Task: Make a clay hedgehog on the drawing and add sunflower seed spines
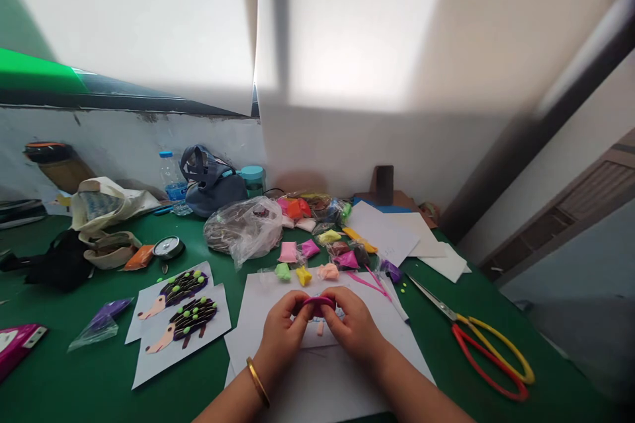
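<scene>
The left hand (285, 324) and the right hand (353, 322) both pinch a flat magenta piece (320, 302) between fingers and thumbs, above the white paper (255, 307) on the green counter (99, 386). Just beyond them sit a green lump (282, 271), a yellow lump (303, 275) and a peach lump (328, 271); the scissors (459, 322) (one handle red, one yellow) lie to the right, two hedgehog pictures (196, 316) to the left.

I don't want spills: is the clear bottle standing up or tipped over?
Standing up. The clear bottle has its blue cap at the top, with its body below.
</scene>
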`<state>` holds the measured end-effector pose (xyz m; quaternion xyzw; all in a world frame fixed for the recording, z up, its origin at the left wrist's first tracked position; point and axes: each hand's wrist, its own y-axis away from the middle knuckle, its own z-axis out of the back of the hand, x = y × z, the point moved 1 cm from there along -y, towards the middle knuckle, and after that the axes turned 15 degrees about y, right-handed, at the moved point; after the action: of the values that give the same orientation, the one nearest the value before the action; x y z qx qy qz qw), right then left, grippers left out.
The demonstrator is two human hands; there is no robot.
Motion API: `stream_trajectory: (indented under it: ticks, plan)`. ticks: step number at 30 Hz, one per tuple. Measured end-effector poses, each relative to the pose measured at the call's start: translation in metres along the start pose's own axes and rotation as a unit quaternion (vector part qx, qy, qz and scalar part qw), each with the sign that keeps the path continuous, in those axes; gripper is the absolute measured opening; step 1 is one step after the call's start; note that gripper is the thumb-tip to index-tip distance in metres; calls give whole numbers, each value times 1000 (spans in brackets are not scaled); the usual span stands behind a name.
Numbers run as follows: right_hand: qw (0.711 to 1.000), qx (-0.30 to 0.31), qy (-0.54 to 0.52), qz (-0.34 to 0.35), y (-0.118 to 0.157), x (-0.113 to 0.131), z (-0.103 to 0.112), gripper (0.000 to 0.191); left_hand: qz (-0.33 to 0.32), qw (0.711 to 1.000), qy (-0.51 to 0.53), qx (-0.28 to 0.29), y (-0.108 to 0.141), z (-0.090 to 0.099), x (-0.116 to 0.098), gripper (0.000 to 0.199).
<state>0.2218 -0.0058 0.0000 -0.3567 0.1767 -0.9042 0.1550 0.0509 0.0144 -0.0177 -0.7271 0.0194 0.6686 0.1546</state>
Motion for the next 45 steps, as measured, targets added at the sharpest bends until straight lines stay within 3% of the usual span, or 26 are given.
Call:
stream_trajectory:
  ticks: [7, 19, 33, 41, 45]
  plan:
    - [1000, 13, 15, 11, 0, 2, 0, 15, -34, 999, -34, -1, 0, -1, -2, 21]
    - [1000, 19, 21, 7, -2, 3, 3, 20, -34, 999, 1, -8, -1, 1, -1, 23]
    - [997, 43, 33, 49, -1, 1, -1, 26, -61, 998, -35, -4, -1, -2, -12, 23]
    - [997, 50, 48, 36, 1, 3, -6, 7, -94, 994, -63, 3, 0, 0, -16, 19]
    - [997, 46, 33, 43, 0, 3, -4, 16, -80, 996, -44, 1, -1, 0, -12, 17]
